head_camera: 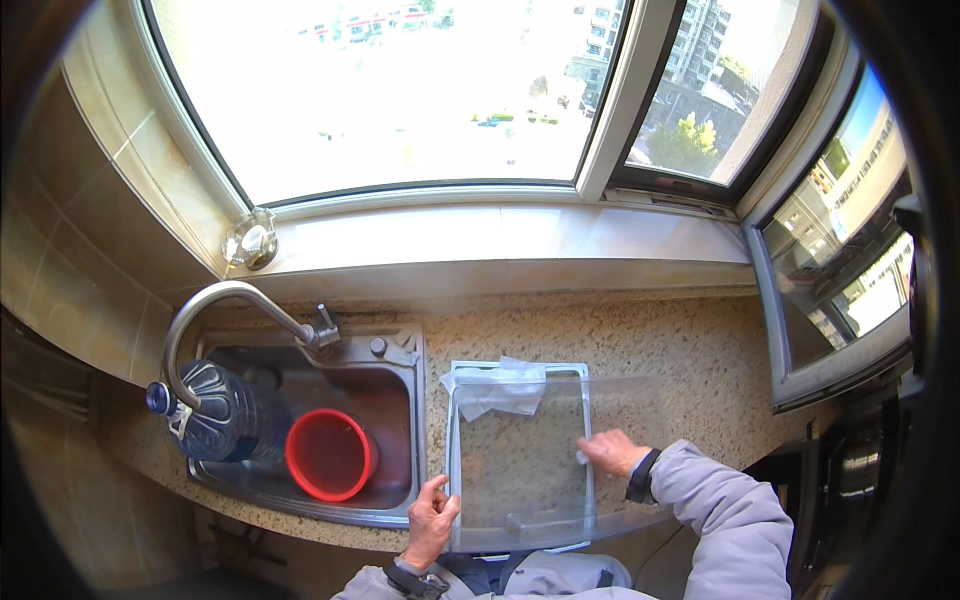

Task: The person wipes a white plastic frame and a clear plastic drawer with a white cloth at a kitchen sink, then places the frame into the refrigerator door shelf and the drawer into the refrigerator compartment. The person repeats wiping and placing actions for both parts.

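Observation:
A clear plastic panel [525, 465] lies over a white-rimmed rectangular frame [588, 375] on the counter and reaches past the frame's right side. My left hand [431, 521] grips the panel's left edge near its front corner. Over the panel's right part is my right hand [616, 452], its fingers closed on a small white wad [582, 456], perhaps a wipe, mostly hidden by the fingers. Crumpled white wipes [499, 390] rest across the frame's far end.
Left is a steel sink [397, 435] holding a red bucket [330, 499] and a large clear water bottle [225, 420], under a curved faucet [217, 289]. An open window sash [780, 345] juts over the speckled counter [675, 337]. A glass ornament [253, 240] stands on the sill.

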Motion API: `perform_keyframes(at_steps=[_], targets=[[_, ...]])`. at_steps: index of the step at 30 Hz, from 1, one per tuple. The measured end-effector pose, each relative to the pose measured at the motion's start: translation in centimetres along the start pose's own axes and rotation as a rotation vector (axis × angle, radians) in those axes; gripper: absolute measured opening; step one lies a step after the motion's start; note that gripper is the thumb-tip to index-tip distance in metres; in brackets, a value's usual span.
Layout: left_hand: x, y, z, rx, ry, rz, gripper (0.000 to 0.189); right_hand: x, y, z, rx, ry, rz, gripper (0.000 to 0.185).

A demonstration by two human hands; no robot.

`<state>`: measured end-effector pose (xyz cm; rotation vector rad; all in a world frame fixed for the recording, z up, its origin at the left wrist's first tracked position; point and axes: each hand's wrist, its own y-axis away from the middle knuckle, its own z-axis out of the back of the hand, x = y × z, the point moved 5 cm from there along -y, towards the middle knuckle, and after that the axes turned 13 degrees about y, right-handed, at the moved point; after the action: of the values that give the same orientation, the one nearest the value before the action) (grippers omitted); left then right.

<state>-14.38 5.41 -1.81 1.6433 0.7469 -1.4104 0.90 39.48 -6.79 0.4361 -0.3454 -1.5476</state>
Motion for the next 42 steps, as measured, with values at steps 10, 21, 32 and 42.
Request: perform_keyframes(at_steps=[10, 21, 32, 42], targets=[[-0.3, -0.2, 0.0, 0.021, -0.055, -0.043, 0.035, 6.6, 0.0, -2.9, 0.496, -0.41, 0.255, 0.023], [-0.1, -0.2, 0.0, 0.036, -0.042, -0.052, 0.034, 8.1, -0.8, -0.1, 0.153, -0.206, 0.223, 0.012], [0.3, -0.1, 0.1, 0.019, -0.018, -0.027, 0.034, 9.7, -1.8, -0.5, 0.599, -0.437, 0.431, 0.014], [-0.1, -0.1, 0.0, 0.016, -0.03, -0.03, 0.035, 12.4, -1.9, 3.3, 0.757, -0.948, 0.451, 0.018]])
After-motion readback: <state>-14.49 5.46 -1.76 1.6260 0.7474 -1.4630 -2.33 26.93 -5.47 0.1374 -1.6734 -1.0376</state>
